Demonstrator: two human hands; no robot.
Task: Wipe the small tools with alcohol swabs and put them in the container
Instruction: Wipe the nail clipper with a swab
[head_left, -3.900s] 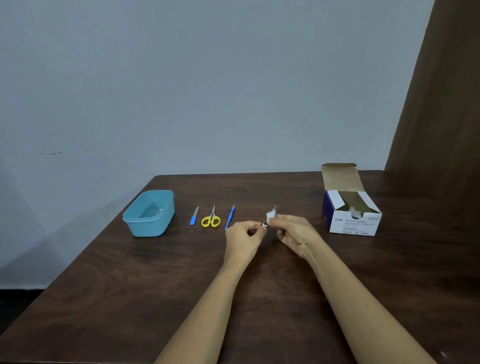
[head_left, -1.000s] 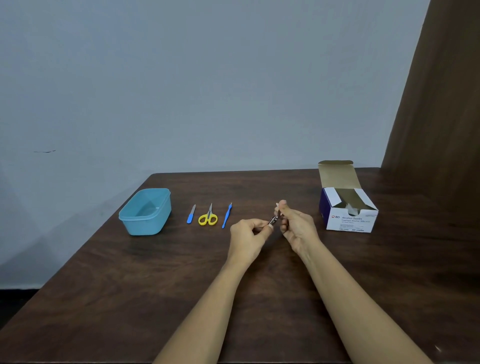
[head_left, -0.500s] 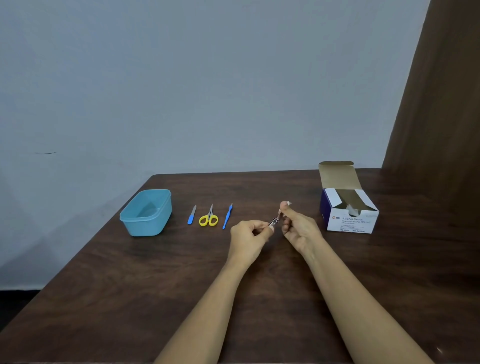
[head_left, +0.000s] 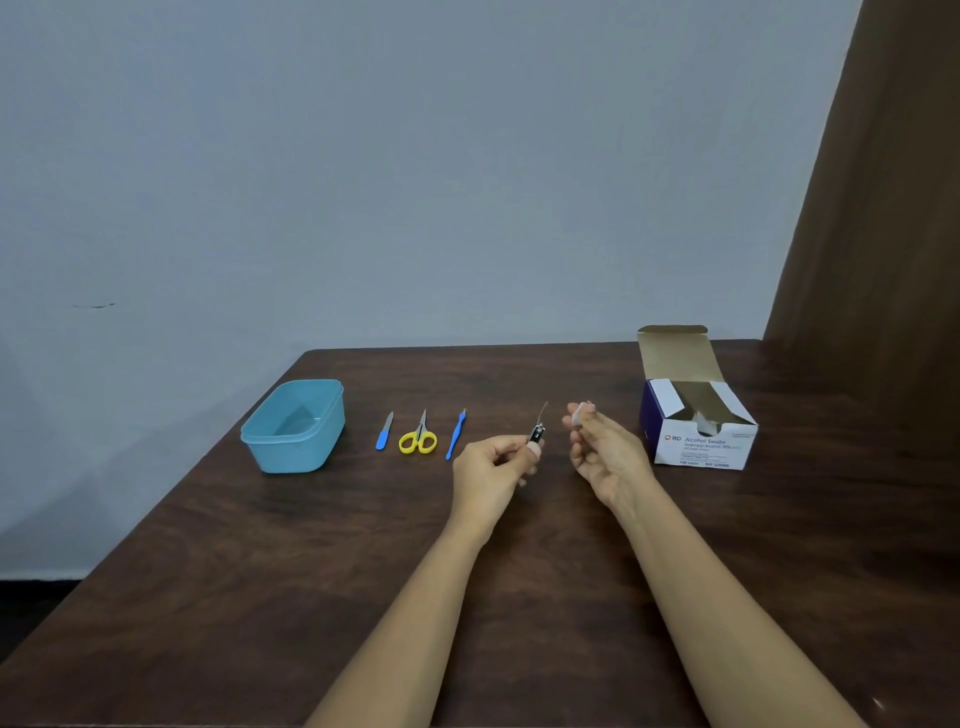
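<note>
My left hand pinches a small metal nail clipper above the table, its thin lever sticking up. My right hand is a little to the right, apart from the clipper, with a white alcohol swab held at its fingertips. To the left, in a row on the table, lie a blue nail file, yellow-handled scissors and a thin blue-handled tool. The light blue container stands further left with nothing visible inside.
An open box of alcohol swabs stands at the right on the dark wooden table. A grey wall runs behind the table's far edge, and a brown curtain hangs at the right.
My right hand has pulled the swab off the clipper and moved to the right. The clipper's lever now stands uncovered, still held in my left hand.
</note>
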